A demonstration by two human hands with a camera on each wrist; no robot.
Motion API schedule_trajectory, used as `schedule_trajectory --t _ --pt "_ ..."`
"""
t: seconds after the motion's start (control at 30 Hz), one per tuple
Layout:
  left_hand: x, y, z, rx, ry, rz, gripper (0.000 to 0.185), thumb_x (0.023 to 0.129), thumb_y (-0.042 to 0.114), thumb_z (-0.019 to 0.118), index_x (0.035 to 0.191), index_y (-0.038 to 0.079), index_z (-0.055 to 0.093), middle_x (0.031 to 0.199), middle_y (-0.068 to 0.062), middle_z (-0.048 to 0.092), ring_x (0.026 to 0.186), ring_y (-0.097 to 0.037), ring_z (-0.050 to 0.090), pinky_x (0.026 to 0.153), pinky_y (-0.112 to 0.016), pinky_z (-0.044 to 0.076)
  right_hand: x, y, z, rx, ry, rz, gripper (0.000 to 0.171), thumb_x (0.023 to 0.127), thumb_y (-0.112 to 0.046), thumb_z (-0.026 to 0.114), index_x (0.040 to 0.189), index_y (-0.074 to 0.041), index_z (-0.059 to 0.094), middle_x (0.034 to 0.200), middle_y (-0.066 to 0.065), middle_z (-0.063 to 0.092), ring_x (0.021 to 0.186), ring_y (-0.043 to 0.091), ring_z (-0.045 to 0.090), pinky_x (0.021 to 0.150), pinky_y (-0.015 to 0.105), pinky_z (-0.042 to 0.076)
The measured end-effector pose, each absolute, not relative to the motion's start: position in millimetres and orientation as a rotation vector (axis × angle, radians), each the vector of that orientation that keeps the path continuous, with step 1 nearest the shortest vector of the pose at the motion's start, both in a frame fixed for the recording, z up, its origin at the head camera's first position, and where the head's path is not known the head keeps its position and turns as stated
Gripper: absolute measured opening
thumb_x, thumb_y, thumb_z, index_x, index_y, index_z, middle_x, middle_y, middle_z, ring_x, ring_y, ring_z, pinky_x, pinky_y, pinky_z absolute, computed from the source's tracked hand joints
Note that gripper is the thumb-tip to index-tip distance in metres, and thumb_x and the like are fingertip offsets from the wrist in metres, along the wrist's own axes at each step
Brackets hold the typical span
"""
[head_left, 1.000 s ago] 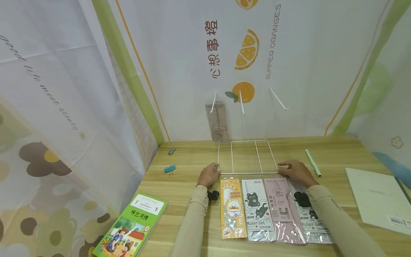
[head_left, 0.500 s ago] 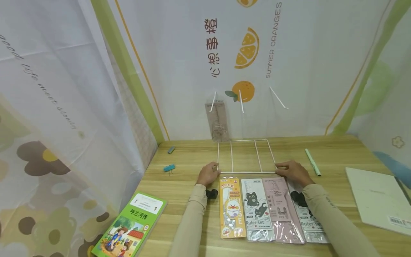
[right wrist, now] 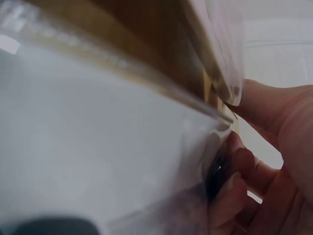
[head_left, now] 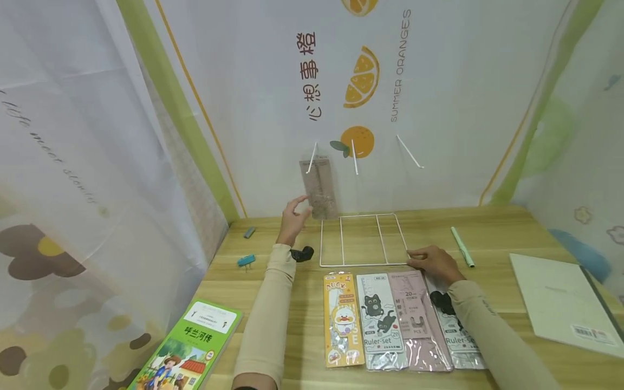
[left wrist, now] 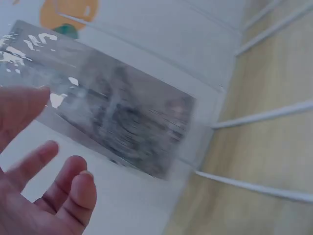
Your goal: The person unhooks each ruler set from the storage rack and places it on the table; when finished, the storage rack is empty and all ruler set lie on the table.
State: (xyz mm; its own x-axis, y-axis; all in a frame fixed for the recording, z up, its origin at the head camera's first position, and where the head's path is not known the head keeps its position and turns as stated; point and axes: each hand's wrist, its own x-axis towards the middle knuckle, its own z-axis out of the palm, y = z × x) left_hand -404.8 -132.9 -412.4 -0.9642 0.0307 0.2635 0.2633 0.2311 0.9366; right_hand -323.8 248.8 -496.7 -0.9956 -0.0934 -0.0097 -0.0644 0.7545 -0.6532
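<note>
My left hand (head_left: 294, 219) is raised beside a pinkish plastic-packed ruler set (head_left: 320, 189) that hangs from a white hook. Its thumb and fingers are spread apart at the package's lower left edge. Seen from the left wrist, the thumb overlaps the clear wrapping of the package (left wrist: 122, 107). Down at the table, my right hand (head_left: 436, 261) pinches the front right corner of the white wire rack (head_left: 363, 265). In the right wrist view, plastic packaging (right wrist: 112, 122) fills much of the picture beside my right hand (right wrist: 279, 171) and hides the rack corner.
Several packed sets lie in front of the rack: an orange duck one (head_left: 344, 319), a white cat one (head_left: 382, 314) and a pink one (head_left: 414, 314) among them. A green book (head_left: 195, 341), a blue clip (head_left: 246, 260), a green pen (head_left: 462, 247) and a white pad (head_left: 556, 298) lie around.
My left hand has let go of the rack's front left corner and moved up and forward to the hanging package. The right hand stays at the rack's right corner.
</note>
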Motion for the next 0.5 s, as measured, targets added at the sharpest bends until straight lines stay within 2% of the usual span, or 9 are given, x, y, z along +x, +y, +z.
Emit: schedule_trajectory --t 0.1,0.2,0.33,0.5 --pt "-416.6 -133.8 -391.9 -0.339 -2.230 -1.860 0.049 0.100 0.018 0.064 0.148 0.020 0.052 0.163 -0.008 0.029 0.067 -0.008 0.044 0.060 -0.020 0.046 -327.1 247.9 -497.8 -0.140 2.921 -1.067 0.047 0.093 -0.034 0.072 0.131 -0.008 0.066 0.135 0.026 0.060 0.116 0.043 0.061 0.085 0.051 0.050" --pt "-424.3 -134.1 -381.0 -0.390 -2.188 -1.910 0.054 0.100 0.019 0.064 0.151 0.022 0.048 0.167 -0.006 0.021 0.067 -0.006 0.042 0.063 -0.021 0.046 -330.9 248.8 -500.4 -0.161 2.941 -1.042 0.046 0.093 -0.036 0.072 0.130 -0.009 0.067 0.133 0.026 0.061 0.111 0.040 0.064 0.079 0.043 0.051" --pt "-429.0 -131.4 -376.2 -0.422 -2.153 -1.972 0.055 0.099 0.020 0.066 0.152 0.021 0.047 0.164 0.000 0.026 0.076 -0.010 0.042 0.071 -0.026 0.045 -332.6 250.8 -502.3 -0.158 2.950 -1.019 0.046 0.092 -0.036 0.072 0.129 -0.010 0.068 0.132 0.026 0.062 0.106 0.037 0.065 0.073 0.037 0.049" --pt "-431.5 -124.7 -376.8 -0.472 -2.093 -2.011 0.047 0.100 0.018 0.065 0.145 0.017 0.055 0.150 -0.004 0.042 0.082 -0.018 0.041 0.071 -0.026 0.042 -331.4 253.2 -502.8 -0.135 2.945 -1.029 0.046 0.092 -0.035 0.072 0.130 -0.010 0.067 0.133 0.025 0.062 0.116 0.045 0.061 0.083 0.049 0.051"
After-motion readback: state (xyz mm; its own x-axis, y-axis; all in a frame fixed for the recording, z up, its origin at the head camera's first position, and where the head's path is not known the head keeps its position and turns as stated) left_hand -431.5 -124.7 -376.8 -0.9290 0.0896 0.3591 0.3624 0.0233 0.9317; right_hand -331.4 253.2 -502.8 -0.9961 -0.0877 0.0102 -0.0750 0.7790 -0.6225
